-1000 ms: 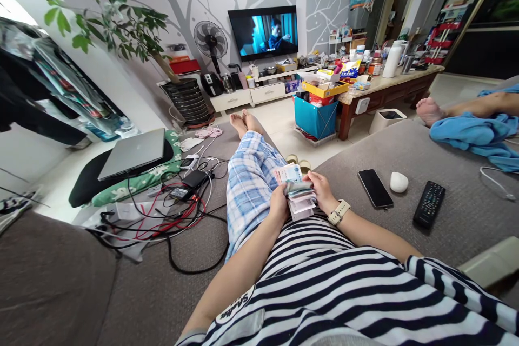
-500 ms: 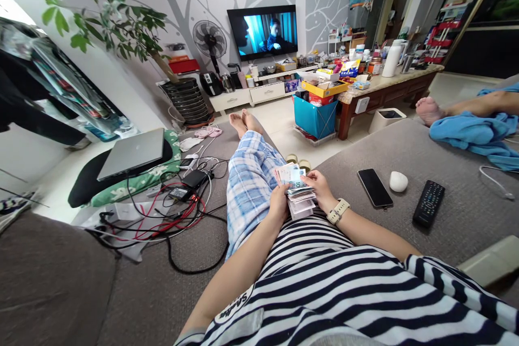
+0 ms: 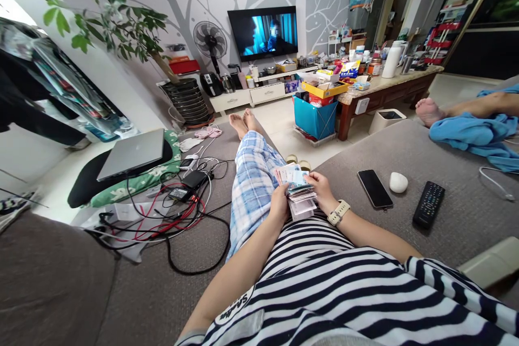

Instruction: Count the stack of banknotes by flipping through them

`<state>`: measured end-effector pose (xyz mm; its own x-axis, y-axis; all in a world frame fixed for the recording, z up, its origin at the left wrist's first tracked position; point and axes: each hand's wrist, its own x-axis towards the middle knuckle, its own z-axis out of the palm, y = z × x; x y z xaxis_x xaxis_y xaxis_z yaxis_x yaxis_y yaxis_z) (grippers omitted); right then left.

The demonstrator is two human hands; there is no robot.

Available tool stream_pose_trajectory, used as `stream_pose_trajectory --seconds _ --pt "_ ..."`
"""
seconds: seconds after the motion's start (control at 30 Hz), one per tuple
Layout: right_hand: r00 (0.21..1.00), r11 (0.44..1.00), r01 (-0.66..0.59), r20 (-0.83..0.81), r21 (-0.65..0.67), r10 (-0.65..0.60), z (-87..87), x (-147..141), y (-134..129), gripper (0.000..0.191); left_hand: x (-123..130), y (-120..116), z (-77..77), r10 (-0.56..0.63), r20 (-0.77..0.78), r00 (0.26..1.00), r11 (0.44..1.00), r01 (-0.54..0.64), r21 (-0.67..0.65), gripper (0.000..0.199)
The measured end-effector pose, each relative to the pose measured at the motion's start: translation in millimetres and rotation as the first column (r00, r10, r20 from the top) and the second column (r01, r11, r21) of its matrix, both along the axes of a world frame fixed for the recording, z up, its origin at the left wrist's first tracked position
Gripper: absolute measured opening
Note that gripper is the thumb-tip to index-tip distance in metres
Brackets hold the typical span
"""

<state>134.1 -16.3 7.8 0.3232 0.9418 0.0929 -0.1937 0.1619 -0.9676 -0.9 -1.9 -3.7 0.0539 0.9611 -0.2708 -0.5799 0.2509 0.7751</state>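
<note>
A stack of banknotes (image 3: 300,193) is held above my lap, its upper notes fanned out in pinkish and bluish tones. My left hand (image 3: 279,204) grips the stack along its left side, thumb on top. On the right side, my right hand (image 3: 323,190) pinches the notes near the upper corner, where a bluish note shows. A pale watch (image 3: 338,212) is on the right wrist. Lower notes stick out toward my striped shirt (image 3: 300,248). Fingers beneath the stack are hidden.
Right of me on the grey sofa lie a phone (image 3: 374,188), a white rounded case (image 3: 398,182) and a black remote (image 3: 428,204). Tangled cables (image 3: 182,200) and a laptop (image 3: 133,154) lie left. Another person's foot (image 3: 430,112) rests far right.
The bluish note at the top has shifted and its printed number no longer shows plainly. My legs have moved slightly to the right. Both hands stay on the stack.
</note>
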Motion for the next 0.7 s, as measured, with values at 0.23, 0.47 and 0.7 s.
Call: stream_pose_trajectory --seconds 0.23,0.47,0.7 --pt "1.000 1.000 -0.004 0.004 0.006 0.004 4.3 -0.8 -4.0 0.035 -1.0 8.6 -14.4 -0.006 0.003 1.000 1.000 0.006 0.008 0.024" --pt "0.999 0.999 -0.033 -0.001 0.005 0.033 9.5 -2.6 -8.1 0.034 -4.9 10.9 -22.1 -0.002 -0.012 1.000 1.000 0.002 0.015 0.018" --pt "0.999 0.999 -0.045 -0.014 0.008 0.045 8.3 -2.6 -7.0 0.034 -3.8 5.0 -10.8 -0.030 -0.032 0.999 0.999 0.031 0.035 0.024"
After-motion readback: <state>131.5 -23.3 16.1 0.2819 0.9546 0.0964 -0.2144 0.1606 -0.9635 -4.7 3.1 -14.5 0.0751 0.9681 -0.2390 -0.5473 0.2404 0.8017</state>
